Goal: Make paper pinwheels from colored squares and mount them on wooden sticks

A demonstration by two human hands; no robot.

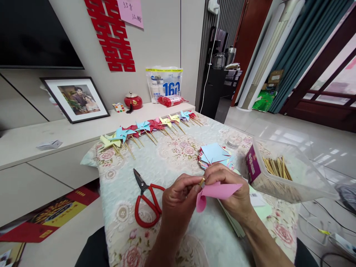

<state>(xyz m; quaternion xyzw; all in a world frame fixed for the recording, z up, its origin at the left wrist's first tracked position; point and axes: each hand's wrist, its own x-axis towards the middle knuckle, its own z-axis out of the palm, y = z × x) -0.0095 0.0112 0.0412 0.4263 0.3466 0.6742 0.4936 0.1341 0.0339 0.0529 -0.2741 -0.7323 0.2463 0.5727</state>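
- One stick tip pinched in left hand
- Right hand pinches pink paper
- Red-handled scissors lie on worktop, just beside left hand

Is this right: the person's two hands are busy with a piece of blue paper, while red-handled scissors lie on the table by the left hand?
Not quite: the paper at the hands is pink, as the head view shows. Red-handled scissors do lie on the table by the left hand.
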